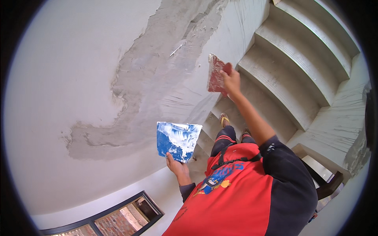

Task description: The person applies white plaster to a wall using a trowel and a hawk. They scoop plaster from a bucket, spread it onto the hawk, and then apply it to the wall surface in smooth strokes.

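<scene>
My left hand (176,167) grips a blue flat board (175,143) smeared with white putty, held low in front of the wall. Higher and to the right, my right hand (231,82) is closed on a red putty blade (216,72) crusted with pale residue, held in front of the wall beside the stairs. The white wall carries a large, rough grey patch (138,86) that runs diagonally from lower left toward the top.
Curved grey stair treads (291,67) climb at the upper right. My sandalled feet (224,120) stand on the steps. A dark-framed window (118,218) showing brickwork outside is at the lower left. An opening with a dark rail (327,185) sits at the right.
</scene>
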`<state>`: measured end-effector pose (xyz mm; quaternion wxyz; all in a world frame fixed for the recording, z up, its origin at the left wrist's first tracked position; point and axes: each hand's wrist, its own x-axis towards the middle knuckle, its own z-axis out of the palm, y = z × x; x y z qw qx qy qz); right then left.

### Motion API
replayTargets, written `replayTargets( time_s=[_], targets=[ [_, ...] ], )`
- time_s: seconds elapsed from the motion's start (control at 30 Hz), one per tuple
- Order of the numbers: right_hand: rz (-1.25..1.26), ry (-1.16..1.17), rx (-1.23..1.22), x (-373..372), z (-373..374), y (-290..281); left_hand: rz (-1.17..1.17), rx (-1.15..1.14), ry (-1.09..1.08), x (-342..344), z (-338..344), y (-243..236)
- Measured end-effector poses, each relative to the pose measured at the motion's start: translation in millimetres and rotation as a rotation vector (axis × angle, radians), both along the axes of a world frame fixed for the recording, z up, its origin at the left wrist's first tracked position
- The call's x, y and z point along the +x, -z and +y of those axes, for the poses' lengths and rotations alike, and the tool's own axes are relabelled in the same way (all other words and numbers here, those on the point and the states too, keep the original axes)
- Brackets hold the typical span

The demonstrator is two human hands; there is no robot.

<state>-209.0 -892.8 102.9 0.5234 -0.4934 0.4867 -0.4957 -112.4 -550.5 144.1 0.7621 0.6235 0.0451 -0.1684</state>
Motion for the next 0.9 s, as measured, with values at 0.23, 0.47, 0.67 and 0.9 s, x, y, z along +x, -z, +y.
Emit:
replayTargets(
  time_s=[0.23,0.47,0.67,0.9],
  targets=[
    [-0.122,0.291,-0.096,133,1,-4,-0.009,0.063,-0.080,10,27,7],
    [0.066,0.325,-0.055,188,13,-40,0.010,0.132,-0.119,16,45,17],
    [-0.194,0.138,0.037,156,41,-21,0.032,0.132,-0.078,25,39,20],
    [-0.244,0.255,0.198,139,1,-29,0.103,0.162,-0.004,33,21,11]
  ],
)
